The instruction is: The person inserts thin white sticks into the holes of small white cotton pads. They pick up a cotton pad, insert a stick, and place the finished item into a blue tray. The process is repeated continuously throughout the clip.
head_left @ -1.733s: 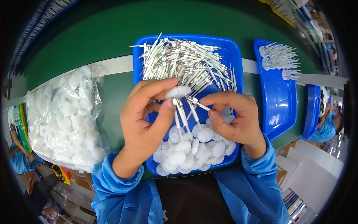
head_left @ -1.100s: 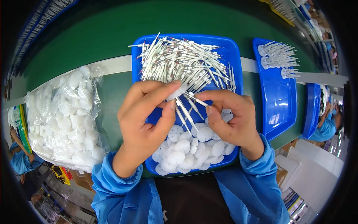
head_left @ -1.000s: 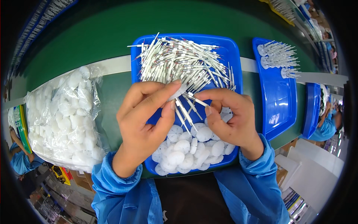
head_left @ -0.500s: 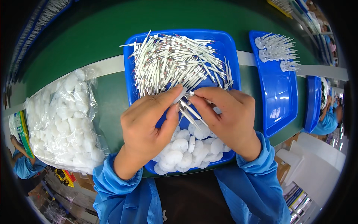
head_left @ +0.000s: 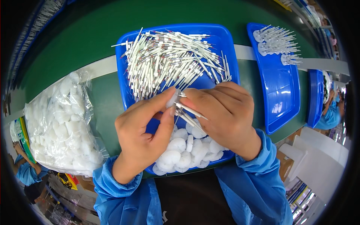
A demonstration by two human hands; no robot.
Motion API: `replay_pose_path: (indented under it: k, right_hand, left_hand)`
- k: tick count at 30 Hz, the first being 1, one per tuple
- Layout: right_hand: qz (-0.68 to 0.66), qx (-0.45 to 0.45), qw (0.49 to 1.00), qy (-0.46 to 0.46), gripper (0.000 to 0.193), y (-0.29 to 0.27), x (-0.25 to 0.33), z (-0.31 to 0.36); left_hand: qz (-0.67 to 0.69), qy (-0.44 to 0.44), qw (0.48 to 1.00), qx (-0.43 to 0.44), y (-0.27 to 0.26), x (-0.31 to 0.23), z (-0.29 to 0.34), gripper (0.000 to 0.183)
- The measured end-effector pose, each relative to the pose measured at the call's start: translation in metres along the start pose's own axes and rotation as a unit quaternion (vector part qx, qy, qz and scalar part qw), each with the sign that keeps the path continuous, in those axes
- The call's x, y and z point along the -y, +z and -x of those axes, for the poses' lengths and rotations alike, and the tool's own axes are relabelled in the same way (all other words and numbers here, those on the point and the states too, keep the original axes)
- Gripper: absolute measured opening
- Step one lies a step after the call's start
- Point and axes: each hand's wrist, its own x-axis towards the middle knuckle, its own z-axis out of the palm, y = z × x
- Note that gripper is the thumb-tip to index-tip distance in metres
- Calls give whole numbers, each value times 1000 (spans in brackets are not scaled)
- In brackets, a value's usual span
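Note:
Between thumb and forefinger, my left hand (head_left: 144,129) pinches a translucent white plastic disc (head_left: 173,99) on edge. Several thin white rods (head_left: 191,117) with grey tips jut from the disc's right side toward my other hand. My right hand (head_left: 225,116) is closed, its fingertips at the disc's upper right on another thin rod (head_left: 182,95); the fingers partly hide it. Both hands are over a blue tray (head_left: 234,63). A heap of loose rods (head_left: 161,63) fills its far part. Loose white discs (head_left: 183,152) are piled in its near part.
To the left lies a clear plastic bag (head_left: 62,125) full of white discs. A second blue tray (head_left: 281,101) on the right holds discs with rods standing in them (head_left: 277,41). The green table (head_left: 97,22) spans the back. Other people's blue sleeves (head_left: 330,116) show at both sides.
Both hands have shifted slightly left, and my right fingers have closed in on the disc's edge. The view has moved a little, so the trays appear shifted.

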Motion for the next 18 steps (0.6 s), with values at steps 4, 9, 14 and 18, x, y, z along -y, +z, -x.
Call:
replay_pose_path:
  k: [4,9,14,18]
  right_hand:
    - [-10,1,999,42,30,-6,4,-1]
    - [-240,19,961,140,36,-11,-20,-1]
    - [-391,62,882,255,32,-12,-1,-9]
    - [-419,61,869,257,30,-6,1,-4]
  left_hand:
    - [168,-75,983,13,0,-3,-9,38]
    - [89,-2,996,-4,-10,4,-11,46]
    - [-108,177,978,-6,-11,0,-16,54]
    - [-104,190,976,-31,-5,-2,-16,52]
